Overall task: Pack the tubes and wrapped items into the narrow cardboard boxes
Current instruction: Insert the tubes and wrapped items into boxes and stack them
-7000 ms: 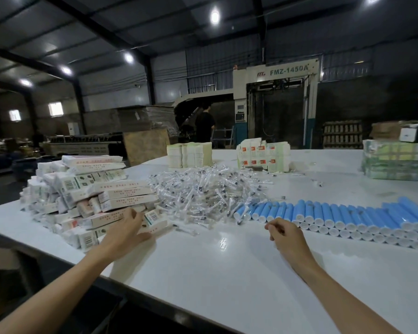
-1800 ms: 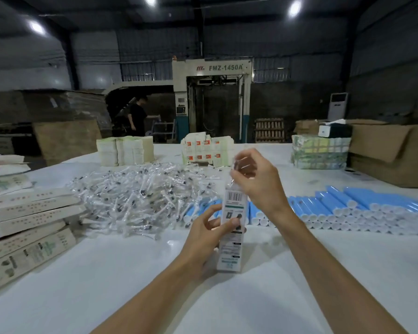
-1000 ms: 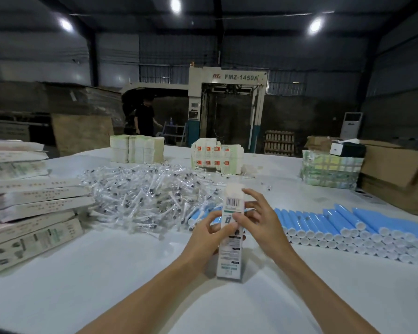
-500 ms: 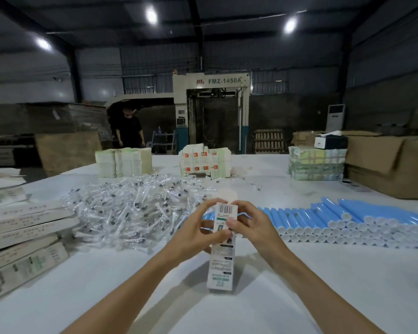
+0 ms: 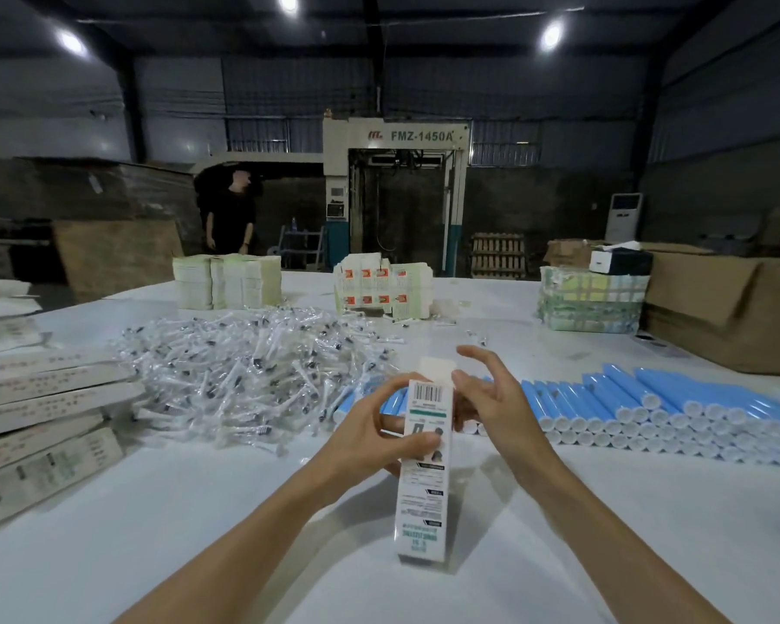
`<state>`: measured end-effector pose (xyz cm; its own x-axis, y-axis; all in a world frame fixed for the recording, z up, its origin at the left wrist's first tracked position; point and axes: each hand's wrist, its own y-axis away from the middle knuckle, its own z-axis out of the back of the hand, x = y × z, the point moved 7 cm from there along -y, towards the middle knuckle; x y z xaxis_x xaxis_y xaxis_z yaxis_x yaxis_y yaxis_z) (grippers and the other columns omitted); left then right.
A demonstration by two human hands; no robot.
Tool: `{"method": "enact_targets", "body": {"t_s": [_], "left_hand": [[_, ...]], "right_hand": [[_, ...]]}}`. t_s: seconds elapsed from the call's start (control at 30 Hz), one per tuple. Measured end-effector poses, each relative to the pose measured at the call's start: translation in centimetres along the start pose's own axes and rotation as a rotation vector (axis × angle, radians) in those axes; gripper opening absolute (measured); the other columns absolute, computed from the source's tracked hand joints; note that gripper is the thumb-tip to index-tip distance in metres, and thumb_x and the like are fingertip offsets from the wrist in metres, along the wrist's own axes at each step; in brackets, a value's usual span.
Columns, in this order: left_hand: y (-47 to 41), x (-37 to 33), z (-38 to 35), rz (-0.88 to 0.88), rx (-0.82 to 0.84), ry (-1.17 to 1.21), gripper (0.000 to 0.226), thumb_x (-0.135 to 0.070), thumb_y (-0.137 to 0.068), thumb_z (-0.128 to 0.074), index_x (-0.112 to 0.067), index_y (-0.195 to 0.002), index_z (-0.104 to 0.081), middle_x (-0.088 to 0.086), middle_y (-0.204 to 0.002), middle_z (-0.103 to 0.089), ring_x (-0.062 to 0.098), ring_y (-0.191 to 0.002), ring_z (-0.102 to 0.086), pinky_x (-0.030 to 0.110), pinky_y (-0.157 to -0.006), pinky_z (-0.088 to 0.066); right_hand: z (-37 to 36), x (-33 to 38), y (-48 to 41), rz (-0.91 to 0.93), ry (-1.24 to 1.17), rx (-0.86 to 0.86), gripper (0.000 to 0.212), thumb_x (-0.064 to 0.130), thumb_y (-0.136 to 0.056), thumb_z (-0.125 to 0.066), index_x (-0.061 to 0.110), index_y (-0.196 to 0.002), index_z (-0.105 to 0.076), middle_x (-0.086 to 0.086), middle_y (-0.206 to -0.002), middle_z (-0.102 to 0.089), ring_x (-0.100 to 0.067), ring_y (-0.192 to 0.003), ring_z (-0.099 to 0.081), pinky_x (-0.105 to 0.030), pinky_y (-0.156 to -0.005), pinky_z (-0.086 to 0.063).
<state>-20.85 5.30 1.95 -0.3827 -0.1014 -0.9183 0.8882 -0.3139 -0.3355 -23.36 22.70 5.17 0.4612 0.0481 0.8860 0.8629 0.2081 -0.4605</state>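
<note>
Opening stage, probably: narrow white printed cardboard box point(image 5: 424, 479), stood on the white table point(image 5: 199, 511), is gripped by the left hand point(image 5: 370, 430). The right hand point(image 5: 496, 407) is held loosely open, empty, beside its flap. One of the blue plastic tubes point(image 5: 676, 400) should be grabbed next.

Your left hand point(image 5: 365, 432) grips a narrow box point(image 5: 424, 497) by its upper half, thumb on the printed front. The box stands upright on the white table point(image 5: 199, 511), top flap point(image 5: 435, 369) open. Your right hand point(image 5: 496, 407) is at the box's top right, fingers spread and loose, thumb beside the flap.

Behind the box: heap of clear-wrapped items point(image 5: 253, 371) to the left, rows of blue tubes point(image 5: 676, 407) with white caps to the right. Pile of long boxes point(image 5: 41, 398) at far left. Brown carton point(image 5: 730, 308) at far right. Person in black point(image 5: 233, 218) near a machine point(image 5: 397, 191) marked FMZ-1450A.
</note>
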Motion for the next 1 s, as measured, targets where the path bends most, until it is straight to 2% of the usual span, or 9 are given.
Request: {"method": "enact_targets", "body": {"t_s": [0.07,0.2,0.37,0.47,0.57,0.63,0.73,0.9,1.0], "left_hand": [[0.1,-0.1,-0.5,0.006,0.037,0.005,0.066,-0.030,-0.090,-0.089,-0.046,-0.142,-0.052,0.009,-0.113,-0.082,0.031,-0.101,-0.081,0.040,-0.071,-0.067],[0.1,0.0,-0.6,0.019,0.051,0.013,0.067,-0.034,-0.089,-0.089,-0.049,-0.142,-0.051,0.009,-0.114,-0.082,0.032,-0.100,-0.081,0.039,-0.072,-0.067],[0.5,0.1,-0.7,0.016,0.056,0.013,0.068,-0.033,-0.091,-0.088,-0.051,-0.144,-0.050,0.010,-0.111,-0.082,0.031,-0.098,-0.081,0.033,-0.070,-0.064],[0.5,0.0,-0.4,0.005,0.020,0.002,0.074,-0.031,-0.091,-0.088,-0.048,-0.148,-0.045,0.012,-0.113,-0.081,0.033,-0.099,-0.081,0.042,-0.073,-0.066],[0.3,-0.1,-0.2,0.002,-0.003,0.010,0.079,-0.025,-0.090,-0.089,-0.050,-0.146,-0.039,0.012,-0.112,-0.082,0.034,-0.098,-0.081,0.048,-0.077,-0.067],[0.1,-0.2,-0.6,-0.005,-0.004,-0.005,0.082,-0.025,-0.088,-0.090,-0.049,-0.146,-0.036,0.013,-0.112,-0.082,0.036,-0.097,-0.081,0.054,-0.080,-0.067],[0.0,-0.3,-0.9,-0.030,-0.010,-0.027,0.082,-0.028,-0.086,-0.091,-0.044,-0.145,-0.036,0.013,-0.114,-0.081,0.037,-0.099,-0.080,0.064,-0.082,-0.065],[0.0,-0.6,-1.4,-0.026,0.042,-0.025,0.078,-0.028,-0.087,-0.090,-0.044,-0.142,-0.036,0.013,-0.114,-0.081,0.037,-0.097,-0.081,0.057,-0.079,-0.067],[0.2,-0.8,-1.4,-0.035,0.052,-0.032,0.079,-0.027,-0.088,-0.089,-0.043,-0.142,-0.034,0.012,-0.114,-0.081,0.036,-0.096,-0.081,0.052,-0.076,-0.068]], "right_hand": [[0.4,0.2,-0.2,0.012,0.030,-0.007,0.024,0.023,-0.108,-0.058,0.028,-0.131,-0.057,-0.015,-0.087,-0.078,-0.024,-0.074,-0.069,-0.037,-0.068,-0.058],[0.8,1.3,-0.1,0.120,0.141,0.038,0.013,0.014,-0.107,-0.059,0.020,-0.116,-0.065,-0.015,-0.079,-0.076,-0.025,-0.062,-0.063,-0.033,-0.058,-0.055],[0.7,1.5,0.2,0.237,0.361,0.072,0.015,0.007,-0.107,-0.056,0.016,-0.106,-0.068,-0.003,-0.081,-0.076,-0.025,-0.069,-0.072,-0.036,-0.065,-0.061],[0.2,1.1,0.3,0.169,0.266,0.137,0.012,0.018,-0.109,-0.054,0.017,-0.110,-0.066,-0.006,-0.092,-0.079,-0.027,-0.084,-0.076,-0.042,-0.076,-0.063],[0.0,1.0,0.1,0.077,0.066,0.077,0.029,0.034,-0.109,-0.055,0.007,-0.104,-0.063,-0.012,-0.098,-0.079,-0.030,-0.095,-0.077,-0.041,-0.079,-0.064],[0.5,0.9,-0.2,0.027,-0.008,-0.019,0.032,0.033,-0.107,-0.059,0.003,-0.096,-0.062,-0.013,-0.096,-0.078,-0.028,-0.094,-0.078,-0.034,-0.076,-0.063],[1.0,0.6,-0.3,-0.037,-0.067,-0.051,0.018,0.026,-0.101,-0.070,0.009,-0.094,-0.072,-0.014,-0.092,-0.078,-0.026,-0.090,-0.077,-0.031,-0.075,-0.062],[0.9,0.6,-0.1,-0.061,-0.111,-0.065,0.012,0.024,-0.096,-0.076,0.013,-0.095,-0.079,-0.015,-0.092,-0.079,-0.026,-0.088,-0.077,-0.035,-0.080,-0.063],[0.7,1.0,-0.1,-0.037,-0.093,-0.036,0.008,0.021,-0.095,-0.077,0.015,-0.092,-0.080,-0.013,-0.092,-0.079,-0.023,-0.088,-0.077,-0.032,-0.078,-0.063]]}}
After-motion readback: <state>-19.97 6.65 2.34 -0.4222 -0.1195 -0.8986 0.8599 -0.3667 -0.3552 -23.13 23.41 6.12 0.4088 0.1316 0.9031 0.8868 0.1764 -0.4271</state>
